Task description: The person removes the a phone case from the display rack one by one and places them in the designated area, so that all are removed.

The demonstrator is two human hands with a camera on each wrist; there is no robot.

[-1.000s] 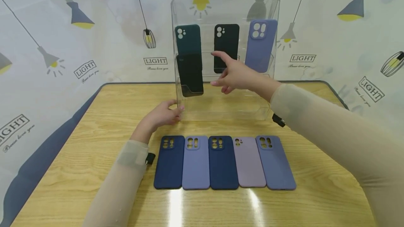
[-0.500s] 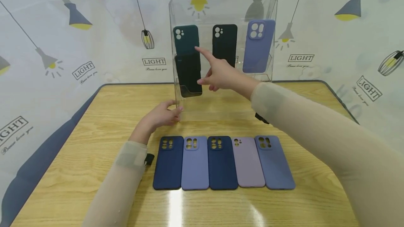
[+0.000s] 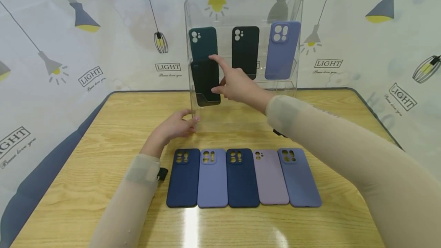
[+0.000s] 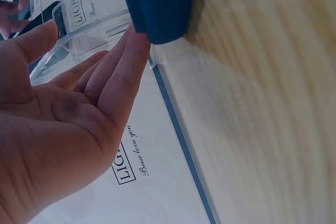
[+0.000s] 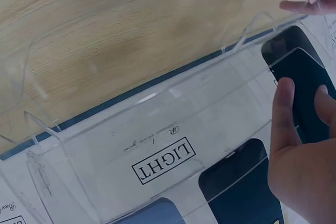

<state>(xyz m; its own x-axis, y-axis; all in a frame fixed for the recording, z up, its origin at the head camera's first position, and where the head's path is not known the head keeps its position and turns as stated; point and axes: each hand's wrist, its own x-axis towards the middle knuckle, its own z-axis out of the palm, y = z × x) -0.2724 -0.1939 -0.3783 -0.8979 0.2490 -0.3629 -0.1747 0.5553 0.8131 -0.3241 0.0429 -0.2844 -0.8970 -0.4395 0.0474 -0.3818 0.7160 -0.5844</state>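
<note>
Right hand (image 3: 237, 83) slid leftward before clear display rack (image 3: 248, 10), index fingertip (image 3: 214, 57) went from left edge of black phone case (image 3: 245, 47) to over dark green phone case (image 3: 202, 43), right sleeve (image 3: 330, 141) followed, black case's lower end showed again

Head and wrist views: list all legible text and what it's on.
"LIGHT": boxed, repeated across the backdrop.
"Beese love you": script line beside the box, also on the backdrop; clearest in the left wrist view.
Faint grey marks at the backdrop's right: too blurred to read.
Row of phone cases, clear stand: no legible text.
</note>
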